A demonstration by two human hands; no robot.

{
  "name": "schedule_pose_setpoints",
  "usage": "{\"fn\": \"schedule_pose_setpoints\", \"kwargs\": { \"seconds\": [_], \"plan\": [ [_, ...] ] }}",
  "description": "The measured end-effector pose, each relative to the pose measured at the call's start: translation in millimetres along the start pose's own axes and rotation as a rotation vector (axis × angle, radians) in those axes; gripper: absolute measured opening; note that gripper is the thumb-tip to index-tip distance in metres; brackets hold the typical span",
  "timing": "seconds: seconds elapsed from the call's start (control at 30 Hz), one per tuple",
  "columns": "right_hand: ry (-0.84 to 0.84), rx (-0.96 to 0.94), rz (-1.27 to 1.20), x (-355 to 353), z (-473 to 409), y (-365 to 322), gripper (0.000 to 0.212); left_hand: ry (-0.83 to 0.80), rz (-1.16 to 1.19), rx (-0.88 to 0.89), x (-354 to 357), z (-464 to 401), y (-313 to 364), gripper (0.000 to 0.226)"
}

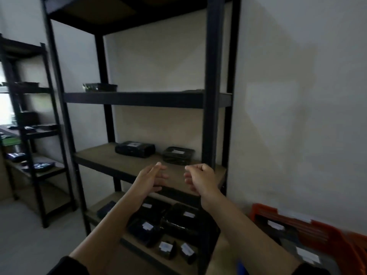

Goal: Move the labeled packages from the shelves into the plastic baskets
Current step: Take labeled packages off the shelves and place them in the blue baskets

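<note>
Two black packages with white labels lie on the middle board of a black shelf unit: a wide one and a smaller one to its right. My left hand is raised in front of that board with straight fingers, holding nothing. My right hand hovers beside it with loosely curled fingers, also holding nothing. Both hands are just short of the smaller package. Several more labelled black packages crowd the lower board. An orange plastic basket with labelled packages in it stands at the lower right.
A dark tray sits on the upper board. A second black shelf unit with dark items stands at the left. White wall fills the right. Grey floor lies at the lower left.
</note>
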State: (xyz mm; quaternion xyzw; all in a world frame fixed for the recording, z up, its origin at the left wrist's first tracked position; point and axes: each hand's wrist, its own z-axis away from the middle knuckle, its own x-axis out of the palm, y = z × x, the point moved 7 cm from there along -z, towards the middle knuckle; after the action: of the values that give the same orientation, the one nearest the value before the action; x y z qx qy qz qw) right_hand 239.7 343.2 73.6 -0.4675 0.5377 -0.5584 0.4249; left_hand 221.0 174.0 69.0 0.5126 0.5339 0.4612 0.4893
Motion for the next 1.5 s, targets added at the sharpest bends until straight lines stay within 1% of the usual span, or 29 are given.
{"fn": "schedule_pose_setpoints", "kwargs": {
  "seconds": [0.2,0.47,0.63,0.77,0.87,0.93,1.0,1.07,1.17,1.2,1.27,1.3,1.33,1.37,1.43,1.5],
  "plan": [
    [-0.035,-0.082,-0.003,105,-47,-29,0.009,0.019,-0.022,0.064,-80,-59,29,0.037],
    [-0.032,-0.232,0.074,223,-127,-95,0.014,-0.048,-0.082,0.198,-170,-186,90,0.04],
    [-0.009,-0.366,0.162,290,-164,-136,0.01,0.003,-0.086,0.297,-241,-247,112,0.038],
    [0.0,-0.554,0.332,348,-184,-171,0.008,0.051,-0.015,0.401,-294,-289,136,0.036],
    [0.074,-0.746,0.468,394,-198,-201,0.011,0.096,0.016,0.525,-333,-320,157,0.031],
    [0.189,-0.858,0.616,424,-208,-220,0.011,0.089,0.008,0.601,-356,-342,170,0.026],
    [0.306,-0.896,0.751,450,-225,-235,0.014,0.074,0.001,0.661,-379,-364,181,0.022],
    [0.373,-0.802,0.808,469,-252,-244,0.02,0.059,-0.024,0.713,-402,-389,190,0.019],
    [0.434,-0.566,0.869,488,-293,-252,0.037,0.058,-0.129,0.751,-435,-428,201,0.014],
    [0.44,-0.485,0.898,492,-306,-253,0.041,0.061,-0.173,0.767,-445,-440,203,0.013],
    [0.442,-0.33,0.9,497,-331,-251,0.061,0.078,-0.272,0.793,-460,-460,205,0.016],
    [0.426,-0.259,0.87,499,-341,-248,0.068,0.084,-0.319,0.799,-466,-471,205,0.017],
    [0.395,-0.195,0.815,503,-351,-244,0.069,0.088,-0.359,0.808,-471,-482,203,0.018],
    [0.359,-0.15,0.764,508,-359,-241,0.063,0.096,-0.395,0.814,-475,-492,201,0.019],
    [0.315,-0.102,0.723,516,-368,-237,0.038,0.144,-0.444,0.813,-483,-509,196,0.021],
    [0.321,-0.093,0.713,520,-368,-236,0.018,0.219,-0.457,0.828,-490,-517,191,0.024]
  ]
}}
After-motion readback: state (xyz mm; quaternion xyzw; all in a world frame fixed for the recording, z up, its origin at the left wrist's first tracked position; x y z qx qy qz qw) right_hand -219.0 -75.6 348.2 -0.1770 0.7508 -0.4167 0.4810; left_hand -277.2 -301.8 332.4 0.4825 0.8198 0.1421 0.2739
